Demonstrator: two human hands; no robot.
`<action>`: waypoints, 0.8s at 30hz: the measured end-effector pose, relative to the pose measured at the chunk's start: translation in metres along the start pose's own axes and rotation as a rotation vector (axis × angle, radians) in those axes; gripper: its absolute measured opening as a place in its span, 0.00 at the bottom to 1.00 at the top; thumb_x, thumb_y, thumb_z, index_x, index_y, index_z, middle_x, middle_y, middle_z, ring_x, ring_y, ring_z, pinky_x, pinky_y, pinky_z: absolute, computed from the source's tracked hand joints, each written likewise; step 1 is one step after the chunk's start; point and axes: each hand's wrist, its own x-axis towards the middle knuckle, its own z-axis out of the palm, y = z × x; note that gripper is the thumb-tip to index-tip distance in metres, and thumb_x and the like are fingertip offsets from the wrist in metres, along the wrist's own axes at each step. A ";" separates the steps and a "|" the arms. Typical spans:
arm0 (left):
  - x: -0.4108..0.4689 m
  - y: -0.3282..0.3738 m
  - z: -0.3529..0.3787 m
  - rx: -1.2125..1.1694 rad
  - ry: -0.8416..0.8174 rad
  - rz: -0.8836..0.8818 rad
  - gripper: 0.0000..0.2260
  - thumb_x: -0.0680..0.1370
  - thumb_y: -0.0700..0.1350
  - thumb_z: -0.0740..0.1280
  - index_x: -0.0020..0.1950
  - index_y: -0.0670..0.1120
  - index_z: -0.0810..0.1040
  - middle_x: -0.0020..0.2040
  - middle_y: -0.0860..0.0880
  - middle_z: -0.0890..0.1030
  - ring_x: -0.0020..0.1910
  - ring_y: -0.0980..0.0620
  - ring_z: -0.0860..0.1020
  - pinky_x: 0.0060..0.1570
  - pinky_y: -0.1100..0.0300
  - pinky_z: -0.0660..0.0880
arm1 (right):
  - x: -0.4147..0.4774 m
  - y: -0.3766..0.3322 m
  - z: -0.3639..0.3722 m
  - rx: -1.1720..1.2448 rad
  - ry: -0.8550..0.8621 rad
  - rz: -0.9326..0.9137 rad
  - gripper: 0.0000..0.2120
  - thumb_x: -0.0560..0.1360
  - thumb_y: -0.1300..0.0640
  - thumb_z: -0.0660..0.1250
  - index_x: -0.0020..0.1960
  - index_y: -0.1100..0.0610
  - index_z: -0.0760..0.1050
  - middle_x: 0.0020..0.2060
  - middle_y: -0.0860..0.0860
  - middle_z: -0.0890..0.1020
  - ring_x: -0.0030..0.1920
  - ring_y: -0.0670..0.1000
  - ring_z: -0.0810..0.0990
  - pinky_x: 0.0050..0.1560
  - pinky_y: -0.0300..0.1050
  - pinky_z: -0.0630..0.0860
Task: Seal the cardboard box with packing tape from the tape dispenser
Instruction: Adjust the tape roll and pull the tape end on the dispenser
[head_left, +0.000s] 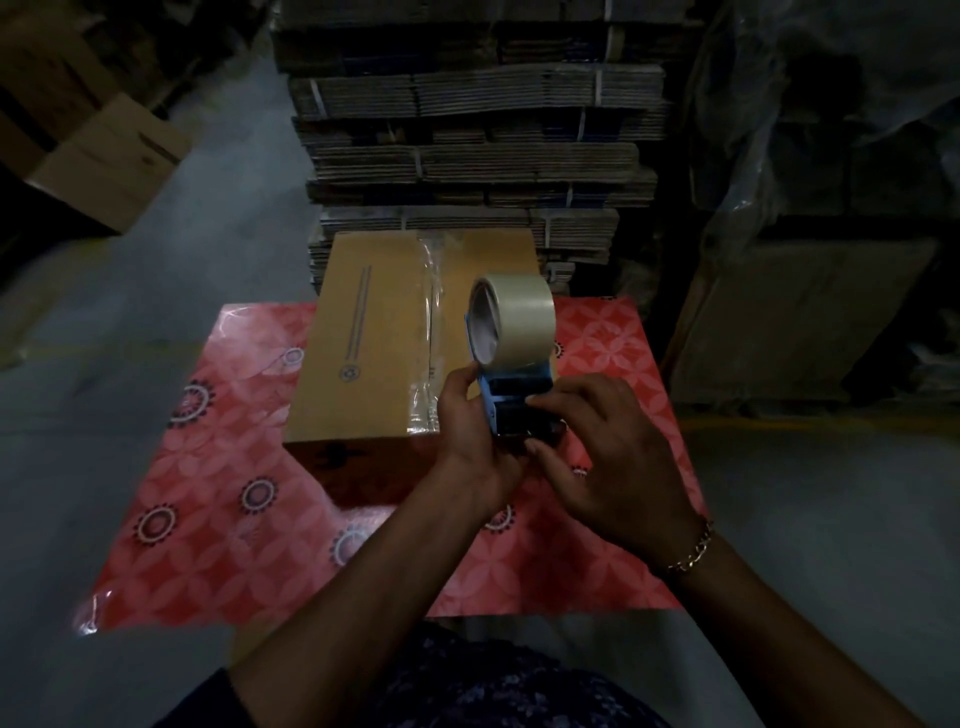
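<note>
The closed brown cardboard box (379, 343) is lying lengthwise at the centre of the red patterned plastic sheet (218, 519), its long axis running toward twelve o'clock; a strip of clear packing tape (430, 322) is already lying along the top seam. The blue plastic tape dispenser (511, 395), carrying a pale roll of tape (514, 319), is being held above the box's near right corner, at about four o'clock from the box centre; the roll is pointing away from the person. The left hand (470, 441) is wrapping its fingers closed around the dispenser's body, evidently to steady it; the right hand (608, 452) is pinching thumb and fingers partly closed at the dispenser's dark front end, probably freeing the tape's loose end, though that end itself cannot be made out; bundled flat cardboard (467, 156) is standing stacked at twelve o'clock, behind the box.
</note>
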 end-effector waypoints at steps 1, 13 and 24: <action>0.002 0.001 0.000 -0.005 -0.005 0.001 0.33 0.70 0.56 0.63 0.68 0.37 0.75 0.50 0.39 0.77 0.44 0.44 0.77 0.44 0.52 0.73 | 0.003 0.001 0.000 -0.010 0.015 -0.007 0.16 0.73 0.55 0.72 0.59 0.56 0.79 0.53 0.54 0.79 0.53 0.54 0.77 0.48 0.50 0.77; 0.032 -0.001 -0.006 -0.047 0.042 0.085 0.21 0.82 0.54 0.57 0.61 0.38 0.77 0.44 0.41 0.81 0.40 0.46 0.81 0.34 0.60 0.80 | 0.023 0.007 0.008 -0.108 -0.013 -0.098 0.08 0.73 0.60 0.67 0.49 0.57 0.83 0.43 0.52 0.83 0.42 0.56 0.78 0.37 0.53 0.73; 0.074 0.043 -0.025 -0.065 0.229 0.119 0.23 0.82 0.58 0.58 0.60 0.40 0.77 0.42 0.41 0.79 0.37 0.45 0.78 0.30 0.60 0.78 | -0.003 -0.029 0.020 -0.049 -0.105 -0.139 0.07 0.73 0.60 0.66 0.48 0.56 0.81 0.45 0.52 0.83 0.43 0.55 0.79 0.40 0.52 0.75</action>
